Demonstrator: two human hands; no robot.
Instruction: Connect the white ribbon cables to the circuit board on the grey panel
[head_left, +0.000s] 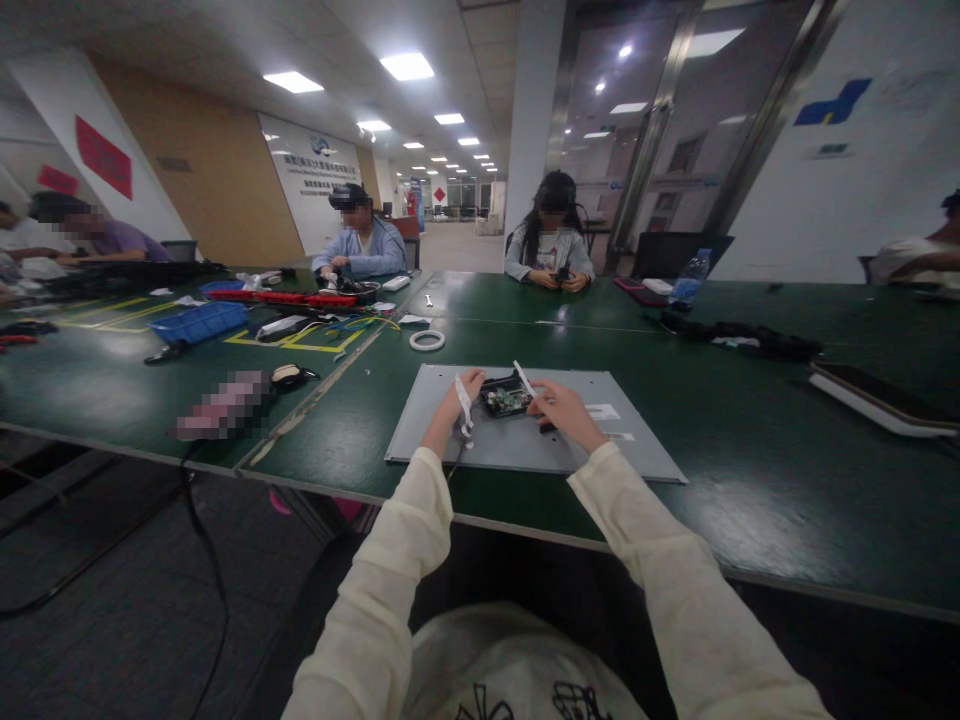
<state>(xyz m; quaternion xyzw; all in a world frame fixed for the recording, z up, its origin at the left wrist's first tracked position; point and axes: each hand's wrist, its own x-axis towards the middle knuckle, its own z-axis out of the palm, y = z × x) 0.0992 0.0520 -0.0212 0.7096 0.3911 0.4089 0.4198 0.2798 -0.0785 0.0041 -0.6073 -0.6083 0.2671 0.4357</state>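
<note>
While the left hand (471, 385) grasps one side of the black case (493, 409), the right hand (559, 408) has its fingers bent at the opposite side; whether these grip the case or only the white strip (523, 376) leaning there, I cannot tell. Holding from both flanks probably steadies the case and leaves its open face uncovered toward the wearer. It is above the grey panel (421, 425), near the middle, and the panel lies flat on the green desk (750, 420) directly before the wearer, perhaps to keep the work on a smooth surface within easy reach. A white band (465, 408) hangs at the left wrist, and a tape roll (427, 341) sits just beyond the panel, apart from both hands.

As for containers, the case holds a green circuit board (512, 400), its details too small to make out. Farther left stands a blue bin (199, 324); what it contains is unclear. The plastic bottle (691, 278) stands upright at the far right.
</note>
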